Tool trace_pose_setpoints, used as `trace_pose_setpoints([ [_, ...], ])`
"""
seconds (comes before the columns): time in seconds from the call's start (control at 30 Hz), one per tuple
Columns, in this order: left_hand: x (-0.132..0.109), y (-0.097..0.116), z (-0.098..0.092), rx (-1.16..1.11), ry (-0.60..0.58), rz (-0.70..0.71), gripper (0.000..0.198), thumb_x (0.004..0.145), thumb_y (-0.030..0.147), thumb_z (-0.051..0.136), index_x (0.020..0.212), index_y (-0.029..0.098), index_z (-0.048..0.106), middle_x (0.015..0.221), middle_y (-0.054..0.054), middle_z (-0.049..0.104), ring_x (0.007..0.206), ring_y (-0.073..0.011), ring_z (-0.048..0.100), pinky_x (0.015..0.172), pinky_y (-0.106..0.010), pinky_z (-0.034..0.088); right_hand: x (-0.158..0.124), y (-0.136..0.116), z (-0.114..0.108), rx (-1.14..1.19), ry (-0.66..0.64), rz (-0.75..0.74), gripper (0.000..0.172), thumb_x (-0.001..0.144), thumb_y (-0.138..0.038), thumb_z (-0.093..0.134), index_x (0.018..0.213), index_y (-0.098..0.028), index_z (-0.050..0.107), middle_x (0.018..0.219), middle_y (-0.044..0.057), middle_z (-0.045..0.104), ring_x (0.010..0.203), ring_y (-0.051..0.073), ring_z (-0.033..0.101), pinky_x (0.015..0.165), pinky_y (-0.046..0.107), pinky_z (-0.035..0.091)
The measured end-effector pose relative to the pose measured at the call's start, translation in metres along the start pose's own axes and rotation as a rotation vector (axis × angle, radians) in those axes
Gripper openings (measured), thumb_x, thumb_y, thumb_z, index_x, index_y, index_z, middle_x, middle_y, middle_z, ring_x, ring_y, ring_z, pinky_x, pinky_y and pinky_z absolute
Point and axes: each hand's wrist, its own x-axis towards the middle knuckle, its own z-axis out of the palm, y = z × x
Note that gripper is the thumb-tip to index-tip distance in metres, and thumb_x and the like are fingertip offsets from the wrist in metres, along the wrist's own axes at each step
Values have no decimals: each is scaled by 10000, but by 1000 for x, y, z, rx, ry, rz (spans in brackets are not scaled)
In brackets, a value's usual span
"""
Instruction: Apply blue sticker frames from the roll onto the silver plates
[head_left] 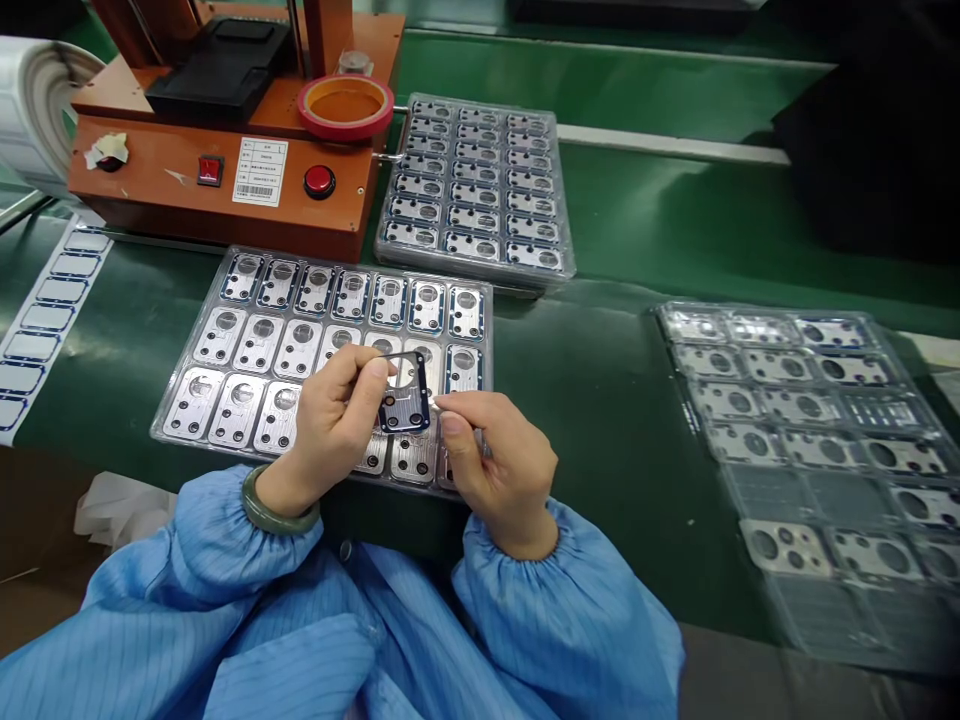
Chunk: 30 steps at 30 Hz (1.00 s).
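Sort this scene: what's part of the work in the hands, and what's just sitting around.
In use: left hand, right hand, dark-framed metal plate, clear tray of plates.
Lying about: far tray, side tray, orange machine, label strip.

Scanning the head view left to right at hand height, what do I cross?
Label strip → left hand → dark-framed metal plate → right hand → clear tray of metal plates

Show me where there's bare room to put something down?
Bare green belt lies between the tray under the hands and the tray at right. It's crowded at the left hand, pinching a dark plate, and the right hand beside it.
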Motion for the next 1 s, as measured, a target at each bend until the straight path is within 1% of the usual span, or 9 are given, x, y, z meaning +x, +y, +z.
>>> trace_pose_setpoints([
  [0.13, 0, 0, 0, -6, -34, 5, 198, 947, 280, 487, 815, 189, 604, 583, 42, 501, 516, -85, 456, 501, -214, 383, 2, -1, -1, 46, -45, 51, 84, 908, -178, 556, 933, -186, 635, 805, 35, 702, 744, 143, 665, 668, 256, 534],
  [0.37, 1, 3, -1, -31, -183, 5, 207, 944, 276, 473, 799, 186, 591, 652, 19, 568, 569, -94, 506, 534, -218, 412, 3, -3, -3, 112, -81, 168, 124, 929, -240, 534, 945, -188, 645, 803, 23, 695, 686, 128, 641, 629, 247, 511],
  [0.53, -1, 3, 0, -32, -288, -34, 227, 947, 306, 467, 802, 184, 592, 661, 10, 591, 565, -98, 510, 541, -226, 421, 5, -6, -6, 127, -146, 296, 155, 901, -249, 567, 758, -201, 606, 659, -12, 632, 563, 113, 570, 549, 242, 473],
  [0.6, -2, 2, 1, -60, -326, -36, 196, 944, 307, 476, 863, 184, 603, 708, 0, 607, 609, -106, 546, 578, -231, 447, 6, -7, -7, 141, -154, 331, 186, 893, -227, 570, 709, -203, 582, 610, -32, 595, 528, 99, 540, 530, 230, 455],
  [0.67, -2, 1, 2, -128, -324, -28, 150, 930, 298, 509, 956, 185, 603, 811, -24, 635, 704, -121, 598, 650, -242, 484, 6, -6, -8, 164, -168, 320, 193, 890, -220, 576, 698, -202, 576, 590, -43, 570, 515, 91, 523, 518, 223, 438],
  [0.73, -2, 0, 2, -177, -295, -13, 118, 910, 277, 547, 965, 186, 596, 850, -33, 637, 757, -127, 612, 692, -246, 495, 6, -6, -7, 181, -179, 278, 186, 888, -212, 584, 702, -198, 581, 596, -43, 571, 522, 88, 524, 521, 218, 434],
  [0.8, -1, -1, 2, -163, -290, -5, 78, 902, 255, 556, 884, 185, 586, 786, -14, 615, 706, -114, 585, 655, -234, 476, 6, -5, -6, 193, -186, 239, 180, 888, -202, 585, 709, -193, 587, 613, -38, 589, 540, 89, 537, 536, 216, 440],
  [0.87, 0, -1, 1, -132, -318, -13, 104, 904, 242, 546, 820, 182, 562, 712, 11, 577, 633, -96, 537, 596, -220, 439, 5, -4, -4, 208, -197, 218, 172, 892, -201, 580, 721, -191, 594, 634, -30, 613, 557, 93, 554, 550, 215, 451],
  [1.0, 2, -1, 0, -118, -342, -61, 136, 906, 261, 535, 799, 179, 546, 673, 27, 543, 596, -89, 504, 563, -217, 407, 5, -3, -2, 239, -221, 255, 160, 890, -229, 584, 739, -188, 618, 634, -25, 628, 546, 94, 554, 541, 214, 454],
])
